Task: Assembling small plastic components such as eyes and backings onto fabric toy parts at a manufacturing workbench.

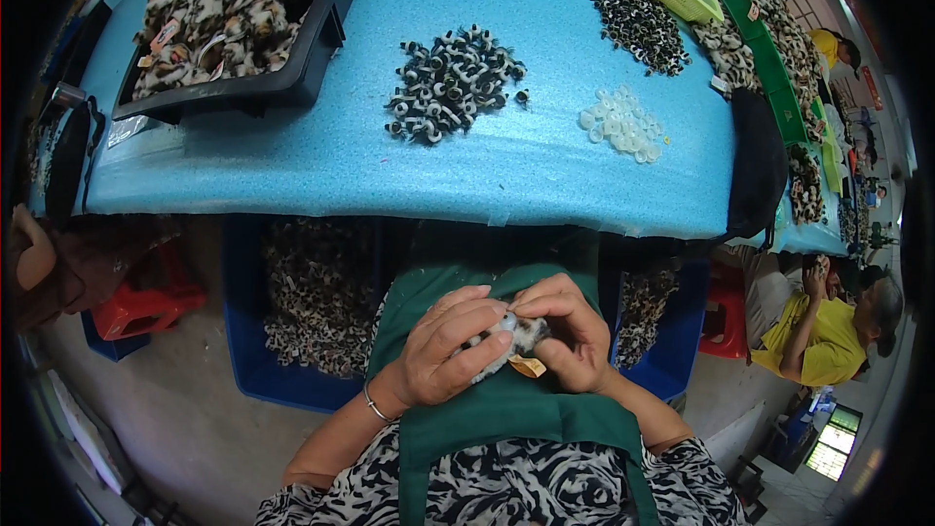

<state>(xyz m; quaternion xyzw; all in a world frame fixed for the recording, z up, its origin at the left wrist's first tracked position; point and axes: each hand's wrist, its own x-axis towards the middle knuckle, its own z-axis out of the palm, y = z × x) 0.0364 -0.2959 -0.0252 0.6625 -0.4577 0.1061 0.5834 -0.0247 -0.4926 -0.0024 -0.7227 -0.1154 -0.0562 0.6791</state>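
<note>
Over the green apron [526, 409] on my lap, both hands hold one small fluffy plush piece [529, 333], white and grey with black patches. An orange-yellow fabric tag [527, 366] hangs from its lower side. My left hand [453, 346], with a bangle at the wrist, wraps its fingers around the plush from the left. A small pale, rounded thing [507, 320] shows between its fingertips. From the right, my right hand [570, 331] pinches the top of the plush with bent fingers, the thumb close to the tag. What the fingertips press on is partly hidden.
The blue-covered table [545, 185] bears a pile of black-and-white parts [453, 83], translucent discs [623, 124], black pieces [638, 24] and a black tray [224, 88] of plush. Blue bins [239, 331] flank my lap. A person in yellow [818, 331] sits at right.
</note>
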